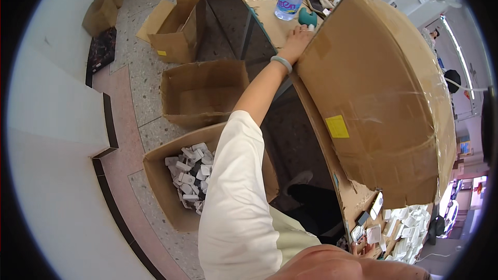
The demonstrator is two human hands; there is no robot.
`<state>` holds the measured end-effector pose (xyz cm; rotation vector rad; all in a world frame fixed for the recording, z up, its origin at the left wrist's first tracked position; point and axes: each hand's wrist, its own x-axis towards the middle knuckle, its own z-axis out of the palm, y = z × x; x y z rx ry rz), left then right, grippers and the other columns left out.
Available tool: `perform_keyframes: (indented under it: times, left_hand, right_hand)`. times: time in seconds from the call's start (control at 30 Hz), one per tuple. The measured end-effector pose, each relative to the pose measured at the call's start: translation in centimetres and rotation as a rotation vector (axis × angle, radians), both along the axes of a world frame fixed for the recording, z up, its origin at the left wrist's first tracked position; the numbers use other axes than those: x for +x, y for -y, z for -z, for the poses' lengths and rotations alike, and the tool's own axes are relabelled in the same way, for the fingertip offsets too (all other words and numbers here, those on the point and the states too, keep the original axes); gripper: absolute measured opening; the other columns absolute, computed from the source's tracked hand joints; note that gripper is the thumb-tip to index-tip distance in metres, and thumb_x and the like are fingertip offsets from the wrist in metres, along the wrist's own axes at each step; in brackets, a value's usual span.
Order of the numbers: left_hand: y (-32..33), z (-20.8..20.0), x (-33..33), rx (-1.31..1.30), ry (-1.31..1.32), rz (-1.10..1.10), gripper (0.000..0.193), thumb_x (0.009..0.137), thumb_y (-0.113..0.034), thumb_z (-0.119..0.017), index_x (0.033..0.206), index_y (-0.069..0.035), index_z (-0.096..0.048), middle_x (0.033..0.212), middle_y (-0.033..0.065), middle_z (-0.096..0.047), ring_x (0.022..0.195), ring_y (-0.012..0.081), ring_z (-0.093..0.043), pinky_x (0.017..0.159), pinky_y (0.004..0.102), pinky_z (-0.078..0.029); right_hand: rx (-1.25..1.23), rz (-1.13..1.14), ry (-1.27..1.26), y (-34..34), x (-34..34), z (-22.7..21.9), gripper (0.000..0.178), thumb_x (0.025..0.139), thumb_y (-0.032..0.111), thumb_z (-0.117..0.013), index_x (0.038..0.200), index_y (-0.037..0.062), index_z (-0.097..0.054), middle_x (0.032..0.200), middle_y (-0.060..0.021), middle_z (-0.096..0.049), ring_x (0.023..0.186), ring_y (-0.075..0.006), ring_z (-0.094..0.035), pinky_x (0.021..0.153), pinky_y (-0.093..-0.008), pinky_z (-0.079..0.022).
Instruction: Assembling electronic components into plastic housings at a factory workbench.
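left hand (296, 39) flat against far end of cardboard box (378, 103) | box large, brown, taped, yellow label, right of frame | right hand unseen

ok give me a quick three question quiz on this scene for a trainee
1. True or false: the left hand rests at the far end of the large cardboard box tipped up on the workbench.
2. Which floor box holds small white parts?
A. the nearest open box
B. the middle open box
C. the far open box
3. Fill in: the square sticker on the large box's side is ____.

Key
1. True; the hand, with a pale wristband, meets the box's far end.
2. A; the middle box looks empty and the far one shows no parts.
3. Yellow.

The right hand is not clearly seen.
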<state>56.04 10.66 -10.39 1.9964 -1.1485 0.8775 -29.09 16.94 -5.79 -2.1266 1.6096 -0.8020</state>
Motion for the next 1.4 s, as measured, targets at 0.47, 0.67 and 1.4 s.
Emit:
perform_keyframes:
  times: [0.47, 0.67, 1.4]
  left_hand:
    - [25.7, -29.7, -19.7, -0.041, 0.299, 0.847, 0.029, 0.093, -0.017, -0.058, 0.115, 0.002, -0.062, 0.122, 0.0204, -0.063, 0.108, 0.0313, -0.065, 0.086, 0.0454, -0.056]
    - [25.5, -22.2, -44.8, -0.216, 0.272, 1.617, 0.030, 0.095, -0.018, -0.057, 0.117, 0.002, -0.061, 0.124, 0.0203, -0.063, 0.109, 0.0308, -0.065, 0.088, 0.0452, -0.055]
    - [-6.2, -25.1, 12.4, -0.312, -0.804, 1.014, 0.051, 0.104, -0.032, -0.043, 0.138, 0.005, -0.048, 0.137, 0.0208, -0.057, 0.119, 0.0316, -0.061, 0.106, 0.0444, -0.047]
  right_hand:
    - [0.002, -0.124, 0.126, -0.6, 6.3, -3.0, 0.108, 0.065, 0.012, -0.094, 0.151, 0.0079, -0.030, 0.131, -0.0078, -0.056, 0.122, -0.0228, -0.056, 0.105, -0.0420, -0.045]
    - [0.153, 0.114, 0.039, -1.2, 9.3, -5.7, 0.121, 0.057, 0.025, -0.099, 0.151, 0.0018, -0.028, 0.137, -0.0161, -0.055, 0.130, -0.0263, -0.050, 0.115, -0.0374, -0.037]
    - [-0.261, 0.026, 0.015, -0.1, 10.2, -5.2, 0.151, 0.043, 0.050, -0.100, 0.161, 0.0105, -0.015, 0.162, -0.0247, -0.017, 0.150, -0.0435, -0.018, 0.124, -0.0481, -0.019]
